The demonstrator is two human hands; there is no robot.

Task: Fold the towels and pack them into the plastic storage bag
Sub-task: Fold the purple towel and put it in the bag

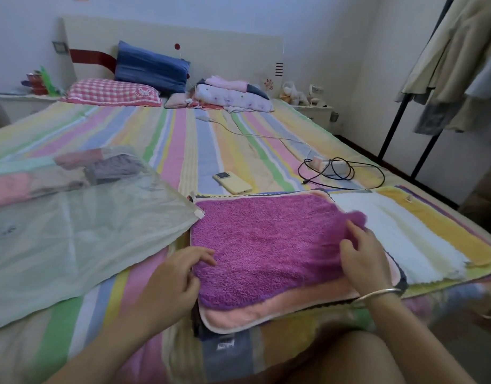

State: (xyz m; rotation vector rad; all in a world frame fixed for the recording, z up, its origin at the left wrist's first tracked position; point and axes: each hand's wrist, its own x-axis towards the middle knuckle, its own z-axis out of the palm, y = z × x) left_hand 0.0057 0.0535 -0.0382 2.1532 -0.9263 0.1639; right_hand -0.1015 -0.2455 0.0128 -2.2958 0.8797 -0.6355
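Observation:
A purple towel (266, 242) lies on top of a pink towel (269, 309) on the striped bed. My left hand (173, 281) pinches the purple towel's near left edge. My right hand (363, 254) grips its right edge, which is lifted and bunched. A white towel (396, 234) lies flat to the right, over a yellow one (443, 225). The translucent plastic storage bag (72, 239) spreads out to the left, with several folded towels (72, 173) inside its far end.
A yellow phone (232, 182) lies behind the towels. A black cable and power strip (338, 169) lie at the right. Pillows and folded bedding sit at the headboard. Clothes hang on a rack (460, 59) at the right. My bare knee (377, 358) is at the bottom.

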